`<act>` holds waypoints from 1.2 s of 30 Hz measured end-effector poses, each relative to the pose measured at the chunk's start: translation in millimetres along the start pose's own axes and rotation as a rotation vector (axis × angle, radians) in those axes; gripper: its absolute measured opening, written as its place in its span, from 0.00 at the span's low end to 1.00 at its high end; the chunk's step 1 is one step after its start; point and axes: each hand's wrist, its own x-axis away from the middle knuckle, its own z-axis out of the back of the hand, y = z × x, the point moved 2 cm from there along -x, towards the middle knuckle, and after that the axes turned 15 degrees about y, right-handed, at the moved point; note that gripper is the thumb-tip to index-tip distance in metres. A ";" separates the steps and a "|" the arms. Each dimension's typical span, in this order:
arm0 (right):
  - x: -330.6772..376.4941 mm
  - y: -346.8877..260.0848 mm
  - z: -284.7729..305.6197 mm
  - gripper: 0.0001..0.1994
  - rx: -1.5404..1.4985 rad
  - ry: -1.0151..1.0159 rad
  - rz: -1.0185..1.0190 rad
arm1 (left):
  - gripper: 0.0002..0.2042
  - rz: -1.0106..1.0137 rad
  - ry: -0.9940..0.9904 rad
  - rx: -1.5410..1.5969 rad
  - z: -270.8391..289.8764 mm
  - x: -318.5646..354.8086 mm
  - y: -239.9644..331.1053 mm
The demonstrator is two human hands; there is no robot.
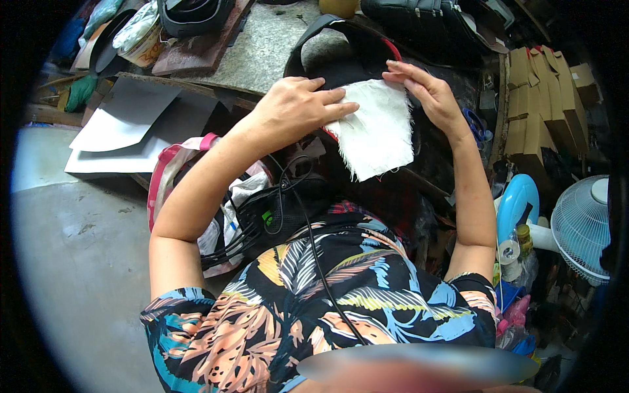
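A piece of white cloth (379, 141) with frayed edges lies over a curved black piece with red edging (334, 69), at the near side of the work surface. My left hand (303, 105) reaches in over it, fingers stretched out, with fingertips resting on the cloth's upper left part. At the cloth's upper right corner, my right hand (429, 95) has its fingers close together, pinched at the cloth beside the red edge. The underside of the black piece is hidden by the cloth and my left hand.
White sheets (124, 124) lie at left, near a pink-trimmed bag (157, 177). Behind is a stone slab (262, 49) with black bags (416, 23). Brown cardboard boxes (534, 108), blue-handled scissors (477, 124) and a white fan (583, 223) stand at right. A black cable (308, 229) hangs before me.
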 end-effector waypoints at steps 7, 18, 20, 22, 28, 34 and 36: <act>13.6 -51.2 24.5 0.47 -0.365 -0.078 0.143 | 0.13 0.437 0.420 0.582 61.9 -19.9 -29.7; -15.0 -41.3 -30.4 0.19 -0.630 0.312 -0.429 | 0.26 1.264 0.243 1.426 23.4 0.8 -65.8; -18.2 -25.1 -43.1 0.19 -0.578 0.357 -0.395 | 0.29 1.337 0.176 1.376 7.4 6.5 -68.0; -16.3 -10.8 -46.3 0.18 -0.336 0.322 -0.475 | 0.29 1.448 0.052 1.286 -3.9 11.8 -71.6; 18.2 -13.5 14.5 0.16 0.644 0.277 0.087 | 0.26 1.536 -0.137 1.065 -15.2 22.7 -88.4; 59.0 7.4 112.0 0.18 1.297 0.084 -0.373 | 0.30 1.476 -0.275 1.021 -19.8 18.4 -110.9; 64.3 18.9 121.3 0.20 1.084 0.094 -0.561 | 0.32 1.400 -0.220 1.046 -18.4 12.1 -115.3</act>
